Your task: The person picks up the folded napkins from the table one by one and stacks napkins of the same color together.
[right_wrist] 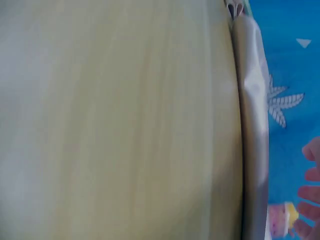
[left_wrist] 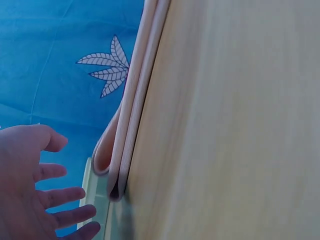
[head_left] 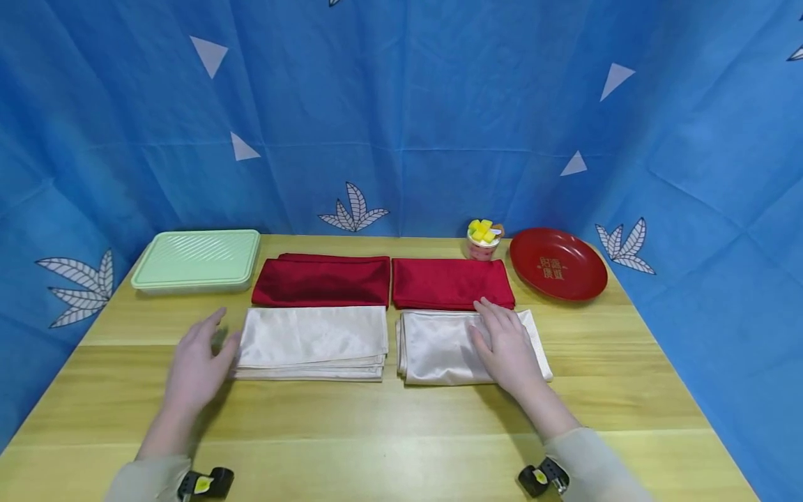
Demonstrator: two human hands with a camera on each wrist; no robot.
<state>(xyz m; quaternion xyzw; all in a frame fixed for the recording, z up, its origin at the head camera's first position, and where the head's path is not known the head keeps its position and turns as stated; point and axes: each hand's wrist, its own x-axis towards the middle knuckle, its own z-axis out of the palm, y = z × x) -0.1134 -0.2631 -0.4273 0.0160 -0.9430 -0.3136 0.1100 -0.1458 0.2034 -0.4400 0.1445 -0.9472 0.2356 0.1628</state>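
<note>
Two folded cream satin cloths lie side by side at the middle of the table. My left hand is beside the left end of the left cream cloth, fingers spread and holding nothing; the left wrist view shows the cloth's folded layers to the right of the fingers. Over the right part of the right cream cloth is my right hand, its fingers extended toward the back. Behind them lie a folded dark red cloth on the left and a red one on the right.
A pale green lidded box stands at the back left. A dessert cup topped with yellow cubes and a red plate with gold characters stand at the back right. Blue patterned fabric hangs behind the wooden table.
</note>
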